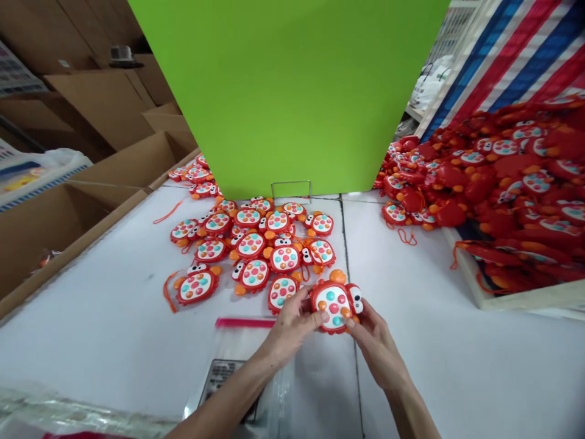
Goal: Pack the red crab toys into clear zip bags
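Note:
Between my two hands is a red crab-shaped toy (329, 306) with a white face, coloured round buttons, big eyes and orange claws. My left hand (295, 318) grips its left side, thumb on the white face. On the right, my right hand (371, 336) closes around the lower edge, thumb by the buttons. Just beyond, a cluster of similar crab toys (250, 245) lies on the white table (137, 286), some with orange cords. Partly under my left forearm lies a clear zip bag (247, 335) with a pink strip and a dark printed panel.
A large green board (292, 91) stands upright at the back, with a wire stand (290, 182) at its base. To the right, a heap of red crab toys (516, 171) overfills a pale tray (498, 299). Open cardboard boxes (105, 201) line the left side. Clear plastic (82, 414) lies at the near left.

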`<state>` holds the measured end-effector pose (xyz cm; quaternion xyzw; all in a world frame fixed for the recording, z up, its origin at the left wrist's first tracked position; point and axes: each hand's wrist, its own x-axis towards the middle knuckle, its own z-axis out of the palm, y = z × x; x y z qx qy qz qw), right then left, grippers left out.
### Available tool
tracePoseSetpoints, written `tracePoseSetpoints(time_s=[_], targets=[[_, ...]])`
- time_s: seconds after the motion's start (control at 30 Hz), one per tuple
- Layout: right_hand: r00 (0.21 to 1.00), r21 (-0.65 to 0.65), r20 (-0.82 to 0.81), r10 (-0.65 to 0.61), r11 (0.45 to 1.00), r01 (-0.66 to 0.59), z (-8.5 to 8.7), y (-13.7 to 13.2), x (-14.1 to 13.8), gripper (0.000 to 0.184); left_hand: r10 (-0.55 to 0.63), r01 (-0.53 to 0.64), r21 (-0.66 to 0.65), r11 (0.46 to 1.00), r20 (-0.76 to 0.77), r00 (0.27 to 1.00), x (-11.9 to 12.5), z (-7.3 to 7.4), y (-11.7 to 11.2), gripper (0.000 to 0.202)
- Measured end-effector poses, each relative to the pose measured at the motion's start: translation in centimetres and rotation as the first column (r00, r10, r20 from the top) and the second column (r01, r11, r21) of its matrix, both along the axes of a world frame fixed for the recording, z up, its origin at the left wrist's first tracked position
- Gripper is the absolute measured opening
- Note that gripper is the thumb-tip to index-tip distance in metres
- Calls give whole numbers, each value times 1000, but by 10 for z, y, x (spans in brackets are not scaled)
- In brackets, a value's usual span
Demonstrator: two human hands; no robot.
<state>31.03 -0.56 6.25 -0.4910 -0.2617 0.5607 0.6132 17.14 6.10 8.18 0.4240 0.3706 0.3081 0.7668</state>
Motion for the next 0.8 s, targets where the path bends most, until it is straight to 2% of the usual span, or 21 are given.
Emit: tracePoseSetpoints(time_s=[0.13, 0.3, 0.43, 0.53, 0.67, 0.8], targets=[[995, -19, -8, -96, 995, 96, -4, 0, -4, 38, -33, 46, 155, 987, -87, 996, 0, 2, -6, 49], [995, 7, 94, 32, 999, -33, -6, 4, 1, 36, -28, 51, 148, 988, -156, 987, -5, -2, -10, 53], [974, 31, 227, 0, 999, -7, -1, 9, 7, 36, -1, 56, 239, 969, -226, 974, -5, -4, -10, 51], [970, -1, 241, 14, 1000, -15, 1, 12, 6, 33, -44, 113, 255, 960, -262, 964, -3, 2, -12, 49], [967, -9, 256, -10, 1000, 13, 1, 14, 3, 34, -44, 127, 291, 948, -277, 960, -2, 12, -11, 46], [960, -66, 275, -58, 995, 79, -1, 14, 1, 32, -24, 149, 375, 915, -319, 947, -1, 17, -9, 32]])
